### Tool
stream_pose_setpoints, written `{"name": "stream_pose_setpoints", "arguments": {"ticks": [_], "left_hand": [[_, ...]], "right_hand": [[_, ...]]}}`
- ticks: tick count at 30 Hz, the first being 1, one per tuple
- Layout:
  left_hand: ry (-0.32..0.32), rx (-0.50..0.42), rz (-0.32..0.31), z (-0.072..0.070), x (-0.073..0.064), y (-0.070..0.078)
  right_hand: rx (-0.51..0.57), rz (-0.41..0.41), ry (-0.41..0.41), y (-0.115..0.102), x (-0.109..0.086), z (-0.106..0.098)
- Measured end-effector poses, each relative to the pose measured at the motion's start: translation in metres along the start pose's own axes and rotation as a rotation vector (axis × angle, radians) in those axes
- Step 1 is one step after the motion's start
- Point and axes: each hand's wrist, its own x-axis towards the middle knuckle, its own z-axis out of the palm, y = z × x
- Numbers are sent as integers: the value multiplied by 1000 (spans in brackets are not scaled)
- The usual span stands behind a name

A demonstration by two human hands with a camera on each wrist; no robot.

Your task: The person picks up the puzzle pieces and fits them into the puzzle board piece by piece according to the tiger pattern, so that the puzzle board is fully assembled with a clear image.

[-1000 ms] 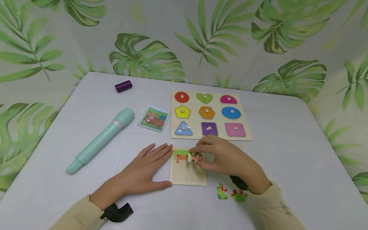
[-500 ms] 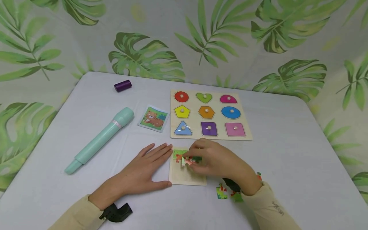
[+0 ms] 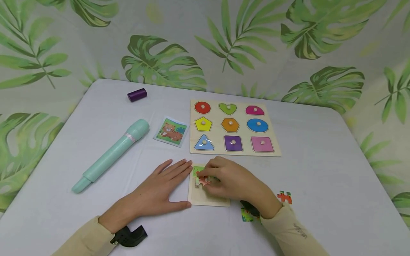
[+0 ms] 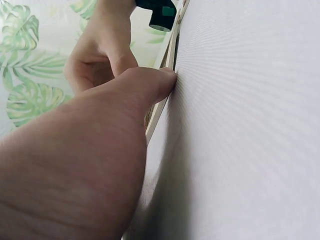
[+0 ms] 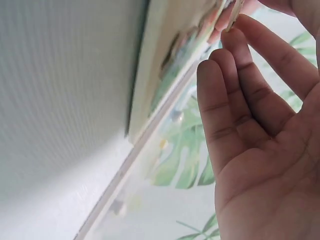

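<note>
A small square wooden puzzle tray (image 3: 209, 202) lies in front of me, with some puzzle pieces (image 3: 196, 170) along its far side. My right hand (image 3: 235, 179) pinches a jigsaw piece (image 3: 201, 181) with an orange animal print over the tray's left part. From the right wrist view, the thumb and fingertips hold this piece (image 5: 235, 15) edge-on. Spread beside the tray, my left hand (image 3: 157, 193) has fingertips and thumb at its left edge. In the left wrist view the thumb (image 4: 160, 84) touches the tray's side. The right hand hides much of the tray's right half.
Loose jigsaw pieces lie right of the tray, one red and green (image 3: 284, 197), another (image 3: 246, 215) partly under the right wrist. Beyond are a knobbed shape board (image 3: 215, 132), a tiger picture card (image 3: 171, 132), a mint-green tube (image 3: 112, 156) and a purple cylinder (image 3: 137, 95).
My right hand has carried the pinched jigsaw piece leftward across the tray. A loose red and green piece has come out from behind the right forearm. The left hand stays put.
</note>
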Motion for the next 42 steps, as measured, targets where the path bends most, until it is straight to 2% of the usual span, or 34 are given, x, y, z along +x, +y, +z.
{"name": "stream_pose_setpoints", "arguments": {"ticks": [8, 20, 42], "left_hand": [[-3, -8, 3, 0, 0, 0], [1, 1, 4, 0, 0, 0], [-5, -2, 2, 0, 1, -1]], "right_hand": [[-4, 15, -58, -3, 4, 6], [-15, -26, -40, -2, 5, 8], [-16, -42, -35, -1, 6, 9]]}}
